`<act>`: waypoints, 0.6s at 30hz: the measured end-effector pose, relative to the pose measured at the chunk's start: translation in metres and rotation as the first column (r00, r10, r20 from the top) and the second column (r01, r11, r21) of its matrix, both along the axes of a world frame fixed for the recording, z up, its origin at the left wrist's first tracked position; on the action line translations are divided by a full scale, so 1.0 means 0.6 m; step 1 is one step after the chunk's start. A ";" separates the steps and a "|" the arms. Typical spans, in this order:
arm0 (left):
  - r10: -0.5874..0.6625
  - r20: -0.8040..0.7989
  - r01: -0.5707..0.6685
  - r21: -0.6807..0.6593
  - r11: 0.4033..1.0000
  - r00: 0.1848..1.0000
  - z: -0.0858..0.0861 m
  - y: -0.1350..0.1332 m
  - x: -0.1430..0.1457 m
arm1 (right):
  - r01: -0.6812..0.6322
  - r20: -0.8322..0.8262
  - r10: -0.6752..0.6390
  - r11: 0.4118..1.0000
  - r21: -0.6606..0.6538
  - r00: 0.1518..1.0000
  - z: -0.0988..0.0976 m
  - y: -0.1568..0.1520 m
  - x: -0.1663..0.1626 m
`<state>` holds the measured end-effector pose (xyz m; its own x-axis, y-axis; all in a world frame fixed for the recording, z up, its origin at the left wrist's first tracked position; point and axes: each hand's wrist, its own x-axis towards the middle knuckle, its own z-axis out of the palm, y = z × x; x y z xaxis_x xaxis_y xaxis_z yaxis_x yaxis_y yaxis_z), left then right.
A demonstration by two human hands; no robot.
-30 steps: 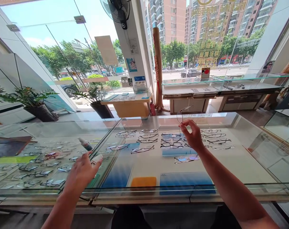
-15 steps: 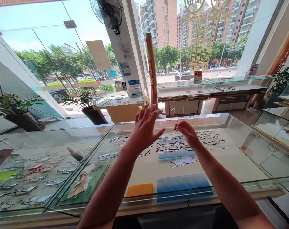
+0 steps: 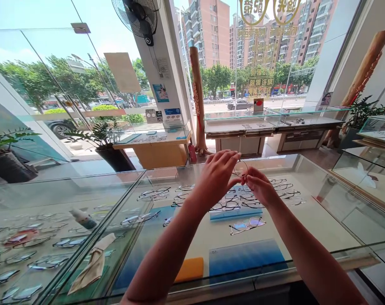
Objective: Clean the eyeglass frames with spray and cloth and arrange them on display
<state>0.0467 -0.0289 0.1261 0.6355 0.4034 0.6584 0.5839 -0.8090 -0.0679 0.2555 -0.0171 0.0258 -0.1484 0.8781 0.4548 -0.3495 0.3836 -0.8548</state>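
Note:
Above the glass counter, a thin-rimmed pair of eyeglasses (image 3: 241,168) is held up on end, one round lens over the other. My right hand (image 3: 261,186) pinches it near the bridge with thumb and fingertips. From the left, my left hand (image 3: 216,176) curves around the upper lens, its fingertips at the top edge and its thumb close to the bridge; part of the frame is hidden behind it. Below both hands, several eyeglasses (image 3: 226,206) lie in rows inside the display case. One pair with bluish lenses (image 3: 248,225) lies nearer to me.
The glass display counter (image 3: 316,220) spans the front. A beige cloth (image 3: 92,262) and a white bottle (image 3: 83,218) rest at the left. An orange case (image 3: 190,270) and a blue sheet (image 3: 247,258) lie near the front edge. Wooden post (image 3: 195,97) and more showcases stand beyond.
My left hand has moved right and closed in on the eyeglasses, its fingers coming from spread to bent around the upper lens. My right hand still holds the pair. The view has shifted slightly.

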 end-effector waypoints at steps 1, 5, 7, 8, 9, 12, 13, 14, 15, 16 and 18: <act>-0.019 0.020 0.019 0.015 1.000 1.000 0.003 -0.002 -0.001 | 0.011 0.009 -0.011 1.000 0.008 1.000 0.001 -0.003 0.000; -0.105 0.090 0.101 0.045 0.994 0.990 0.017 -0.011 -0.011 | 0.073 0.049 -0.075 0.996 0.056 0.996 0.014 -0.018 -0.008; -0.121 0.107 0.116 0.054 0.992 0.987 0.025 -0.017 -0.020 | 0.096 0.075 -0.102 0.992 0.087 0.992 0.028 -0.027 -0.014; -0.121 0.116 0.115 0.060 0.992 0.986 0.028 -0.019 -0.026 | 0.095 0.091 -0.104 0.990 0.105 0.990 0.038 -0.031 -0.017; -0.120 0.127 0.112 0.065 0.992 0.985 0.032 -0.022 -0.031 | 0.084 0.109 -0.097 0.989 0.124 0.989 0.050 -0.035 -0.020; -0.115 0.176 0.099 0.094 0.991 0.978 0.044 -0.026 -0.049 | 0.016 0.177 -0.049 0.984 0.178 0.983 0.094 -0.044 -0.024; -0.112 0.200 0.091 0.111 0.990 0.974 0.047 -0.027 -0.054 | -0.002 0.207 -0.039 0.980 0.198 0.978 0.112 -0.047 -0.025; -0.110 0.227 0.082 0.130 0.988 0.968 0.051 -0.027 -0.059 | -0.012 0.241 -0.043 0.976 0.220 0.970 0.129 -0.051 -0.026; -0.109 0.258 0.072 0.151 0.986 0.960 0.054 -0.027 -0.064 | -0.009 0.276 -0.062 0.969 0.247 0.959 0.147 -0.054 -0.029; -0.112 0.293 0.063 0.172 0.983 0.950 0.057 -0.027 -0.067 | 0.005 0.308 -0.095 0.960 0.280 0.947 0.163 -0.058 -0.032; -0.125 0.373 0.046 0.215 0.976 0.919 0.061 -0.028 -0.072 | 0.068 0.342 -0.202 0.928 0.366 0.918 0.191 -0.066 -0.040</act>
